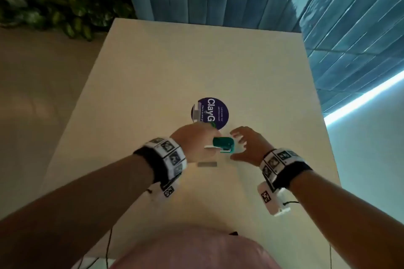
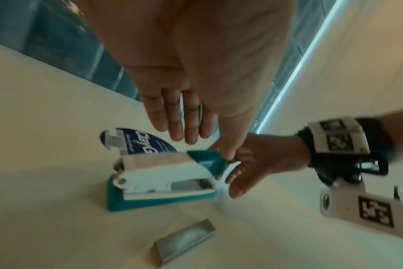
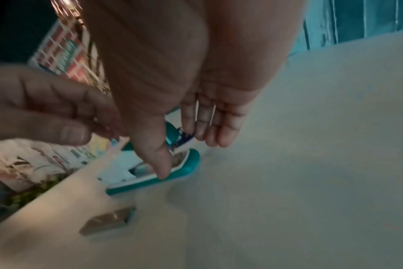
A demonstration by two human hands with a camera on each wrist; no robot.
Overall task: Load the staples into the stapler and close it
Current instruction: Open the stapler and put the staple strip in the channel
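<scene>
The teal and white stapler (image 1: 223, 145) stands on the cream table (image 1: 153, 76) with its teal lid (image 2: 207, 161) raised off the white magazine (image 2: 159, 174). My left hand (image 1: 196, 144) hovers over its rear with straight fingers (image 2: 173, 118), and the thumb touches the lid. My right hand (image 1: 242, 142) is spread at the stapler's front (image 3: 186, 160), thumb (image 3: 161, 163) on the near side and fingers (image 3: 209, 131) on the far side, without a plain grip. A loose strip of staples (image 1: 207, 164) lies on the table just in front of the stapler (image 2: 184, 240).
A round purple sticker (image 1: 215, 113) sits behind the stapler, with a second grey strip of staples (image 1: 196, 113) on its left edge. Plants (image 1: 54, 0) stand beyond the table's far left corner. A blue tiled wall (image 1: 328, 17) runs behind and to the right.
</scene>
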